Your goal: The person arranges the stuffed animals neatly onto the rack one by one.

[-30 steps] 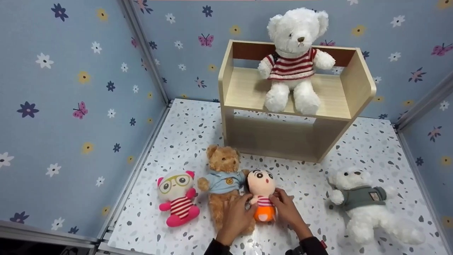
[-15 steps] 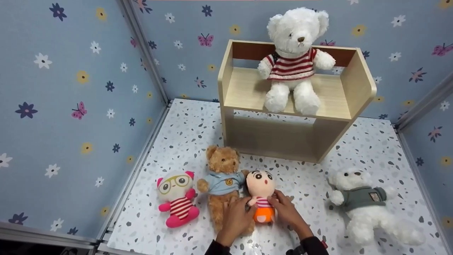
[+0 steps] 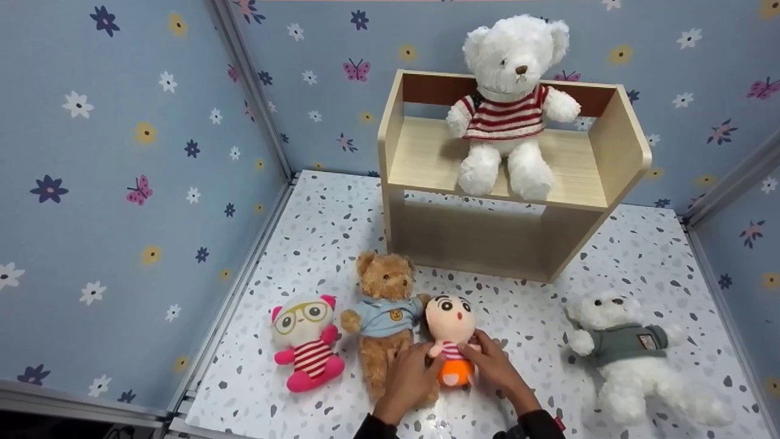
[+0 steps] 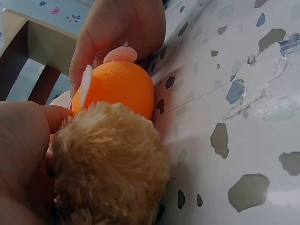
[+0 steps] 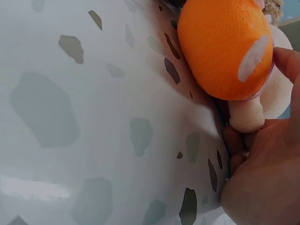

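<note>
A small plush doll with a round peach head, pink striped top and orange bottoms lies face up on the speckled surface. My left hand holds its side near one arm, reaching over the legs of a brown teddy bear in a light blue top. From the other side my right hand grips the doll, thumb on the striped top; in the right wrist view its curled fingers go under the doll's arm. The left wrist view shows the orange bottoms beside a furry brown leg.
A pink-and-white panda plush with glasses lies at the left. At the right lies a white plush bear in a green top. Behind stands a wooden shelf, a white bear in a striped sweater seated on its upper board.
My right thumb has slid slightly inward and down on the doll's striped top. Otherwise both hands and the toys stay nearly in place.
</note>
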`<move>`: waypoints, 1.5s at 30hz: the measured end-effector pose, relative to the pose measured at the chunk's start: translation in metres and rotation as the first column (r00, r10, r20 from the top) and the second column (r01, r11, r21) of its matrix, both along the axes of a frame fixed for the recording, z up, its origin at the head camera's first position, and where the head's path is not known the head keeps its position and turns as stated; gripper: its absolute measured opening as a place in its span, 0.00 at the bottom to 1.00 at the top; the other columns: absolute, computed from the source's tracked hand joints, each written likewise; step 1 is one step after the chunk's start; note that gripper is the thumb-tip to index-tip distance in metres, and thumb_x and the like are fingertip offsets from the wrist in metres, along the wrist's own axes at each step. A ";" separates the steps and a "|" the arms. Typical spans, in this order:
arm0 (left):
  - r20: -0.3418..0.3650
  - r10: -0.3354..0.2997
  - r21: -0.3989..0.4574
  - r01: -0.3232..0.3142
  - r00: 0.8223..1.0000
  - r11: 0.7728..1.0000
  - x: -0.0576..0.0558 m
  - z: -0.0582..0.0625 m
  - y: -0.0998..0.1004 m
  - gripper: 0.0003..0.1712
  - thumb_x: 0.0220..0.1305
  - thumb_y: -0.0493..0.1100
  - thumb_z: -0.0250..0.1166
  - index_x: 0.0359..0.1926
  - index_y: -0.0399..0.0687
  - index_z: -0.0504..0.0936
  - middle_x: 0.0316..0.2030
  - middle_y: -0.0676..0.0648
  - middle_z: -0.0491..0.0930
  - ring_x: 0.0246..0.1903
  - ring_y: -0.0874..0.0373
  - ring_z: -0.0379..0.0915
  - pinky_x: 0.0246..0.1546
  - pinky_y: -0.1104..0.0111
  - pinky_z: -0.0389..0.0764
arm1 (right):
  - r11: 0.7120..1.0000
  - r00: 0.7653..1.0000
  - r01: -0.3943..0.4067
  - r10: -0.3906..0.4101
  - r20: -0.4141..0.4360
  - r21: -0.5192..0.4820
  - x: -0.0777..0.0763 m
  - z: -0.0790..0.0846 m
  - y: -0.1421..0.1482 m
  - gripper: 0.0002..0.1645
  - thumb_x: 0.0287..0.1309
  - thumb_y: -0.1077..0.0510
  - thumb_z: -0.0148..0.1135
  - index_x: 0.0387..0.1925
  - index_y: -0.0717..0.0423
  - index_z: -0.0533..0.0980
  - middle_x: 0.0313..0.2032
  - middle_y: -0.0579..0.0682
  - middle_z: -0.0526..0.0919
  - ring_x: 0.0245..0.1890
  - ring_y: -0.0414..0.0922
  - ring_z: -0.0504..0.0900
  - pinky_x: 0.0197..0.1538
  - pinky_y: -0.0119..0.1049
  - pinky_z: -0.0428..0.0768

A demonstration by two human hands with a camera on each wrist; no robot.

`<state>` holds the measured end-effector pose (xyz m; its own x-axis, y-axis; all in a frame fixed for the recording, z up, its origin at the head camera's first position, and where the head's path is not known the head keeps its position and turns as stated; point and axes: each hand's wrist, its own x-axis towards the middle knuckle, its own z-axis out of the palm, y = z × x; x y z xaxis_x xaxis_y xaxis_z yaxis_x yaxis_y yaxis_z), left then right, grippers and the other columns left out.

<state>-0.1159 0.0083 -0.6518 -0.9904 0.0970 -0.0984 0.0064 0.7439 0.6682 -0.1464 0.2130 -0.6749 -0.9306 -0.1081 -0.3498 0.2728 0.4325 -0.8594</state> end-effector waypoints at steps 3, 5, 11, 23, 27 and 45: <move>0.029 0.002 0.016 -0.002 1.000 1.000 0.000 0.000 -0.001 0.26 0.71 0.59 0.62 0.60 0.49 0.83 0.54 0.48 0.87 0.59 0.47 0.76 0.65 0.37 0.60 | 1.000 1.000 -0.002 0.002 0.009 0.000 -0.001 0.000 -0.001 0.47 0.64 0.37 0.65 0.75 0.57 0.63 0.69 0.66 0.71 0.69 0.62 0.71 0.72 0.64 0.66; 0.034 0.002 0.027 -0.003 0.999 1.000 0.000 0.000 -0.001 0.26 0.71 0.59 0.62 0.61 0.50 0.83 0.54 0.48 0.87 0.59 0.47 0.76 0.65 0.38 0.60 | 1.000 1.000 0.001 -0.001 0.016 0.003 -0.001 0.000 -0.002 0.49 0.62 0.36 0.67 0.75 0.57 0.63 0.69 0.64 0.72 0.68 0.60 0.72 0.72 0.62 0.67; 0.012 0.001 0.024 -0.002 1.000 1.000 0.001 -0.001 -0.001 0.21 0.70 0.57 0.63 0.59 0.56 0.85 0.49 0.53 0.89 0.50 0.55 0.75 0.58 0.48 0.65 | 0.999 1.000 0.001 -0.001 -0.001 0.045 0.000 -0.002 -0.005 0.52 0.56 0.36 0.72 0.73 0.58 0.64 0.63 0.60 0.76 0.60 0.54 0.74 0.66 0.57 0.71; -0.100 -0.032 0.022 0.034 0.995 0.999 0.004 -0.003 -0.004 0.16 0.72 0.53 0.62 0.55 0.57 0.87 0.38 0.55 0.88 0.45 0.54 0.78 0.47 0.57 0.73 | 1.000 1.000 0.006 -0.006 -0.019 -0.014 0.002 -0.004 -0.002 0.46 0.55 0.41 0.75 0.69 0.55 0.67 0.54 0.54 0.80 0.52 0.46 0.77 0.57 0.40 0.74; -0.079 -0.011 0.031 0.014 0.997 0.999 0.004 -0.005 -0.003 0.19 0.73 0.55 0.60 0.58 0.57 0.86 0.47 0.53 0.89 0.49 0.52 0.79 0.52 0.51 0.73 | 0.995 1.000 -0.007 0.005 -0.011 -0.098 0.002 -0.004 0.002 0.46 0.57 0.45 0.75 0.70 0.55 0.65 0.57 0.54 0.82 0.54 0.46 0.79 0.60 0.41 0.74; -0.022 0.017 0.255 -0.011 1.000 0.967 0.006 0.010 -0.007 0.14 0.70 0.55 0.65 0.53 0.63 0.88 0.38 0.60 0.85 0.39 0.67 0.77 0.46 0.64 0.75 | 0.956 0.999 -0.013 0.027 0.044 -0.294 -0.001 -0.004 0.013 0.51 0.60 0.53 0.73 0.76 0.63 0.56 0.63 0.63 0.79 0.54 0.46 0.83 0.60 0.34 0.75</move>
